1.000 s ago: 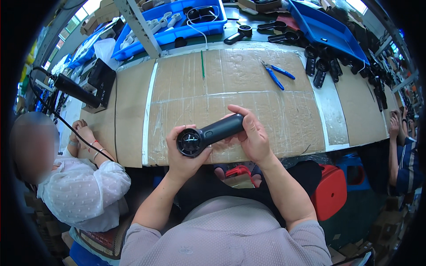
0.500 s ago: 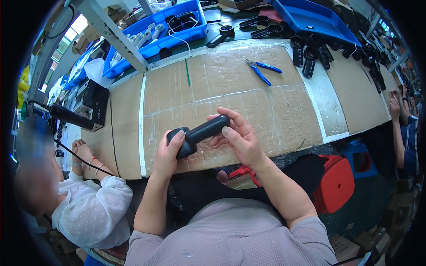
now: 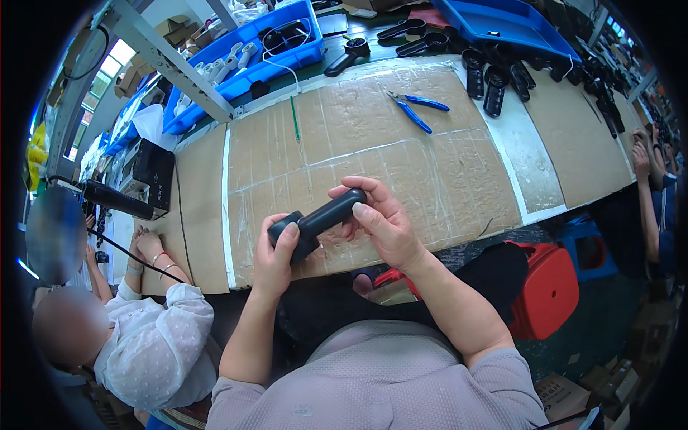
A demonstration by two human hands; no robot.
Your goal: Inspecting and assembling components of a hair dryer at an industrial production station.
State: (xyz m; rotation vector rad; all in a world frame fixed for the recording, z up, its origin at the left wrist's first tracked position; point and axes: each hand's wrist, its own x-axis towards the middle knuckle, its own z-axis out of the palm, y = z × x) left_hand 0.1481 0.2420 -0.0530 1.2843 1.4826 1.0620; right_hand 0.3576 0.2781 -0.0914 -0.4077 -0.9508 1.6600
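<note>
Fingers of the left hand [image 3: 275,252] close around the thick head of a black gadget [image 3: 326,218], the thumb pressed on its side, while the right hand [image 3: 388,228] pinches the rounded end of the handle between thumb and bent fingers, some fingertips hidden behind it. The gadget is held above the near part of the cardboard [image 3: 430,183], its handle pointing away and to the right. It looks stiff and probably light enough for one hand; its smooth, satiny shell, likely plastic, may slip a little. The straight, rounded handle seems the surest grip, and the bulkier head perhaps the more delicate end. Clear tape crosses the cardboard in shiny, wrinkled bands. On the cardboard's far part lie cutters [image 3: 415,117] with smooth blue handles, toward its right side, and a thin green stick [image 3: 295,119], toward its left.
</note>
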